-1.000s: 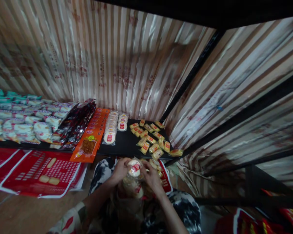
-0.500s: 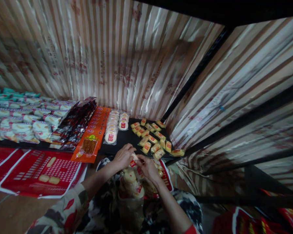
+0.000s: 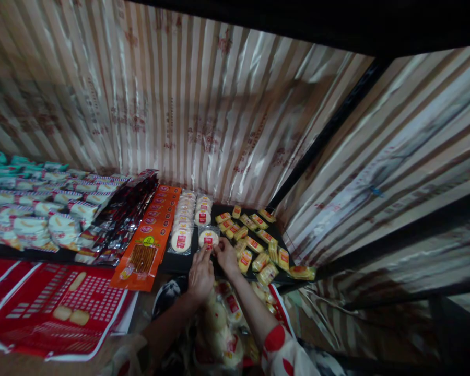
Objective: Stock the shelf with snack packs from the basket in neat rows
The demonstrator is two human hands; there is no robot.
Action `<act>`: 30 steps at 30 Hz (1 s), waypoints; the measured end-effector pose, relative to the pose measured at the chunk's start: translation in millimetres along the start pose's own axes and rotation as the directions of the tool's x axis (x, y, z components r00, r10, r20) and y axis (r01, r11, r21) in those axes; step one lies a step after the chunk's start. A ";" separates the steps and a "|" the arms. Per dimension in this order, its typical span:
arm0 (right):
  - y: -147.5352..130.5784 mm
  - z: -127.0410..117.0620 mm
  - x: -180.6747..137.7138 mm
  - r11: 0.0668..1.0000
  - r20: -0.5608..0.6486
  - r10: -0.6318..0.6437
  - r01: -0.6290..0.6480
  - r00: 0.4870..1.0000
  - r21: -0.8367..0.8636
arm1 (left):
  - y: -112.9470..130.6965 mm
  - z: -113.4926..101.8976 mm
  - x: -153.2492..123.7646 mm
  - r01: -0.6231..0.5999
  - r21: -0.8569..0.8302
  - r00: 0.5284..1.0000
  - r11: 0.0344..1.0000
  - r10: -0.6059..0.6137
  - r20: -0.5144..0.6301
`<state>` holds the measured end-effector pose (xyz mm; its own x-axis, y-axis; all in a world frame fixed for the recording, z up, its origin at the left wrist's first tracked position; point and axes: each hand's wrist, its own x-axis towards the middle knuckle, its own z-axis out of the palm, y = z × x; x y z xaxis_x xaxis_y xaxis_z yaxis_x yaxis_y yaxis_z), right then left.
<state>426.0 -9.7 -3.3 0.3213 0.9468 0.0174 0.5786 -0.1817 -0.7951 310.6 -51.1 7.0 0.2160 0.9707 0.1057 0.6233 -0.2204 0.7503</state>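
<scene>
White wrapped cake (image 3: pixel 208 238) between closed fingers of left hand (image 3: pixel 201 274) and right hand (image 3: pixel 226 256), near edge hidden.

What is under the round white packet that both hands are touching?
The round white packet lies on the black shelf, left hand and right hand at its near edge. Anything beneath it is covered.

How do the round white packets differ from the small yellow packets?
The round white packets are round, pale and larger; the small yellow packets are oblong and smaller. The round white packets lie in neat overlapping rows; the small yellow packets lie scattered. Both carry red labels.
</scene>
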 end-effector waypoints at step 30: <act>-10.7 36.6 76.3 0.954 -0.051 0.019 -0.033 0.999 -0.297 | -31.1 31.3 79.1 0.246 -0.150 0.969 0.957 -0.244 0.036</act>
<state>416.8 74.2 -15.6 0.3700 0.9284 0.0331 0.7642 -0.2839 -0.5791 331.9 29.6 -28.4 0.0846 0.9910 -0.1041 0.5368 0.0427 0.8426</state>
